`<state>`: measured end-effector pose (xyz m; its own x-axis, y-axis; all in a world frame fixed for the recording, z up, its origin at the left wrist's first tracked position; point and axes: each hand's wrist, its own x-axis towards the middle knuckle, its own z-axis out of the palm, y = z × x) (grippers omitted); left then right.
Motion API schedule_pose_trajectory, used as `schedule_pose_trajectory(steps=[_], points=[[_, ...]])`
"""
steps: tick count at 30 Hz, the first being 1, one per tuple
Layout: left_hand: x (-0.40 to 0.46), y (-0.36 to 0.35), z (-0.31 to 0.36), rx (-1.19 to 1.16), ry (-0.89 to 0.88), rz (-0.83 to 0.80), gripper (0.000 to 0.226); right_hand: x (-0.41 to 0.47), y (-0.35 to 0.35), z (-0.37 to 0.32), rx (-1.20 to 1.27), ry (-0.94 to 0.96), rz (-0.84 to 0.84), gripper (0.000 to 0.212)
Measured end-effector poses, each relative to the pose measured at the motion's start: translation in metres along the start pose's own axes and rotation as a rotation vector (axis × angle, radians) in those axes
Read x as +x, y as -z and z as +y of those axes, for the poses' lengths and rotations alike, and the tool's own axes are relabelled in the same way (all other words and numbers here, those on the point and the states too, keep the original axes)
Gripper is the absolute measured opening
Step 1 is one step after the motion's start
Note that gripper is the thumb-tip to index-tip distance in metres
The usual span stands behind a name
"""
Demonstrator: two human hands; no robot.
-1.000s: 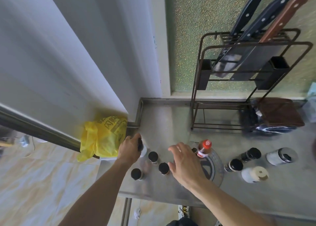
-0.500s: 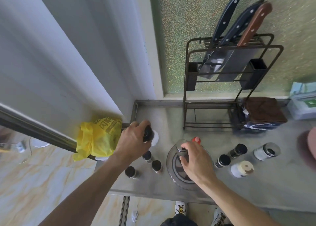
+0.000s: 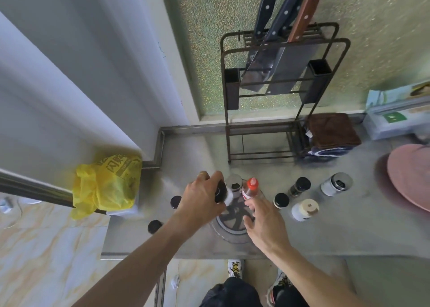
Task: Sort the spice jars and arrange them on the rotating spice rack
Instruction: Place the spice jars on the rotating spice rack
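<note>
Rotating spice rack [image 3: 229,226]: counter centre, carrying a silver-lidded jar [image 3: 233,183] and red-capped bottle [image 3: 250,188] at its 12 o'clock rim.
Left hand [image 3: 202,199]: grips a black-capped jar [image 3: 221,191], now brought from the left over the rack; placing looks imminent.
Right hand [image 3: 264,220]: fingers spread, now off the silver jar.
Count: two black-lidded jars at 9 o'clock; four jars at 3 o'clock.

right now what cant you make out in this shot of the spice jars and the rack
All in the head view:
- Jar in the left hand: its fingers hide the body; only a dark cap and white end show.
- Rotating spice rack: both hands cover much of it, so free slots are unclear.
- Jar labels, such as the white jar: too small and blurred to read.
- Pink round object: cut off by the right edge.
</note>
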<state>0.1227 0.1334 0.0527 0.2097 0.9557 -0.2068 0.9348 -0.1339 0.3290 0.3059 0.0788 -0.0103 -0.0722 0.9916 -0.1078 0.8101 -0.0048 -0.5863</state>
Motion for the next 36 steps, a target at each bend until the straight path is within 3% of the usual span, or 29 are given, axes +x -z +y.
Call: schedule_pose_trajectory(steps=[7, 18, 33, 36], points=[[0.003, -0.014, -0.005, 0.051, 0.001, -0.095, 0.061, 0.004, -0.007, 0.007, -0.012, -0.017, -0.059, 0.032], [0.051, -0.058, 0.0, 0.046, -0.051, -0.108, 0.057, 0.005, -0.026, 0.012, -0.125, 0.029, -0.222, 0.035], [0.055, -0.062, 0.009, 0.037, -0.01, -0.094, 0.092, -0.009, -0.011, 0.02, -0.047, 0.055, -0.148, 0.034], [0.045, -0.042, 0.027, 0.042, -0.08, 0.012, 0.083, -0.014, 0.013, 0.018, -0.015, 0.09, -0.076, 0.029]])
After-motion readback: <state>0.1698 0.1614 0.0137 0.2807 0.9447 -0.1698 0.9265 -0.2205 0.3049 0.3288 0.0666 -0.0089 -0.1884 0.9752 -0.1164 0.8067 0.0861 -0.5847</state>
